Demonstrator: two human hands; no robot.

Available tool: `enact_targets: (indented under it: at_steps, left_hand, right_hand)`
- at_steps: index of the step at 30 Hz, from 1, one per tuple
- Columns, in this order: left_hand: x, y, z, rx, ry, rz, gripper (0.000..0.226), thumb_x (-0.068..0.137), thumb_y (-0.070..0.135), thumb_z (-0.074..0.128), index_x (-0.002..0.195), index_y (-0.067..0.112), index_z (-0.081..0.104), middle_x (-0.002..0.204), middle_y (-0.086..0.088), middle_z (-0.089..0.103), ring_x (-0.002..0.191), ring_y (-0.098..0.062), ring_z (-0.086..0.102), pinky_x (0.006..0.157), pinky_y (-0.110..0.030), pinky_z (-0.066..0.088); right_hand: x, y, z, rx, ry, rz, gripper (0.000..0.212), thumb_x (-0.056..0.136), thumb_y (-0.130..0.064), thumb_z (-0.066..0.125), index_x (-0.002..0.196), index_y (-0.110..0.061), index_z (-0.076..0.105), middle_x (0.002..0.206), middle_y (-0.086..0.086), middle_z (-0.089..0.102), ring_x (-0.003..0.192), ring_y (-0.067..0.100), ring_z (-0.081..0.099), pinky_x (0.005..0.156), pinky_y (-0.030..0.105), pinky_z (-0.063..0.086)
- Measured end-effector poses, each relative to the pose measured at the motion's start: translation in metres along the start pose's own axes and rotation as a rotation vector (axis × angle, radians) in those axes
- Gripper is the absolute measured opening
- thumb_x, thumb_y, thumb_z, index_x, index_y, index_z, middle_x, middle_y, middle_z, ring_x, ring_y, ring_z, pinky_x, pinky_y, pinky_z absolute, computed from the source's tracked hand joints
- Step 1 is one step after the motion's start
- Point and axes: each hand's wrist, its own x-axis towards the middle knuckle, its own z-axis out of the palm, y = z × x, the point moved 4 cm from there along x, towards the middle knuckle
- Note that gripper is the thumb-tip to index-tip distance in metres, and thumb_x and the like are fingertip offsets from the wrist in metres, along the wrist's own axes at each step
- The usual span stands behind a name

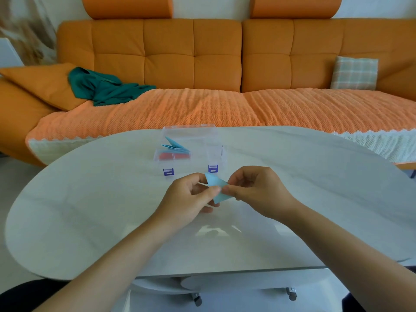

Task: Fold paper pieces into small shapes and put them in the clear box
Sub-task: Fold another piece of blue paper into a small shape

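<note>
Two hands on one paper piece [217, 188], clear box [213, 152] just beyond.
Head view: the left hand [191, 199] and right hand [258, 192] both pinch the light-blue paper piece between thumb and fingertips, above the table [90, 199]. Its long axis runs diagonally, far-left to near-right. The clear box sits slightly left of the hands; its left compartment, holding folded shapes [175, 146], looks nearer the left hand.

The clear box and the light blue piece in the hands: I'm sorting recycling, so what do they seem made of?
The clear box looks like hard glossy plastic; contents show through its walls. The light blue piece looks like thin matte paper, with creased faces, pinched between the left hand and right hand.
</note>
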Motion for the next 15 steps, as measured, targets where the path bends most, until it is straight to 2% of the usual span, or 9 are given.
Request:
enact_targets:
  at_steps: [3,6,8,12,14,15]
  left_hand:
    - [0.0020,-0.0037,-0.0012,0.004,0.058,0.004,0.010,0.095,0.013,0.063,0.099,0.008,0.071,0.086,-0.007,0.078,0.079,-0.022,0.076,0.070,-0.031,0.062]
    - [0.0022,-0.0057,-0.0011,-0.025,0.073,-0.020,0.010,0.094,0.012,0.064,0.096,0.004,0.070,0.085,-0.009,0.078,0.078,-0.023,0.076,0.068,-0.030,0.061]
    - [0.0022,-0.0068,-0.0004,-0.025,0.058,-0.037,0.011,0.094,0.012,0.064,0.093,0.003,0.069,0.083,-0.008,0.077,0.078,-0.022,0.076,0.067,-0.030,0.061]
    - [0.0016,-0.0054,-0.0005,0.033,0.028,-0.033,0.011,0.093,0.012,0.064,0.094,0.002,0.068,0.080,-0.007,0.077,0.077,-0.019,0.076,0.071,-0.034,0.062]
    - [0.0012,-0.0013,-0.0022,0.034,0.024,0.006,0.007,0.093,0.009,0.065,0.100,0.008,0.067,0.082,-0.006,0.077,0.078,-0.019,0.075,0.071,-0.035,0.062]
    - [0.0012,0.0005,-0.0039,0.040,0.028,0.025,0.013,0.092,0.008,0.065,0.104,0.014,0.066,0.082,-0.005,0.077,0.078,-0.019,0.075,0.070,-0.034,0.063]
  right_hand:
    - [-0.0002,-0.0012,0.0022,0.061,-0.002,0.022,0.012,0.080,-0.024,0.081,0.085,-0.024,0.070,0.070,-0.011,0.070,0.059,0.008,0.061,0.059,0.021,0.049]
    - [-0.0012,0.0005,0.0050,0.106,-0.065,0.101,0.015,0.084,-0.028,0.077,0.097,-0.024,0.071,0.075,-0.006,0.074,0.063,0.008,0.066,0.065,0.023,0.051]
    - [-0.0015,0.0020,0.0054,0.123,-0.096,0.155,0.009,0.085,-0.029,0.076,0.090,-0.020,0.076,0.066,-0.007,0.072,0.060,0.007,0.064,0.066,0.024,0.048]
    - [-0.0003,0.0038,0.0027,0.123,-0.116,0.198,0.011,0.086,-0.027,0.075,0.079,-0.019,0.078,0.059,-0.008,0.067,0.058,0.006,0.060,0.068,0.027,0.045]
    - [-0.0001,0.0038,0.0013,0.094,-0.134,0.210,0.012,0.087,-0.029,0.074,0.081,-0.019,0.078,0.057,-0.010,0.066,0.055,0.003,0.056,0.062,0.021,0.043]
    - [-0.0001,0.0038,0.0007,0.079,-0.140,0.213,0.013,0.087,-0.030,0.073,0.082,-0.019,0.079,0.056,-0.011,0.065,0.053,0.001,0.055,0.057,0.016,0.041]
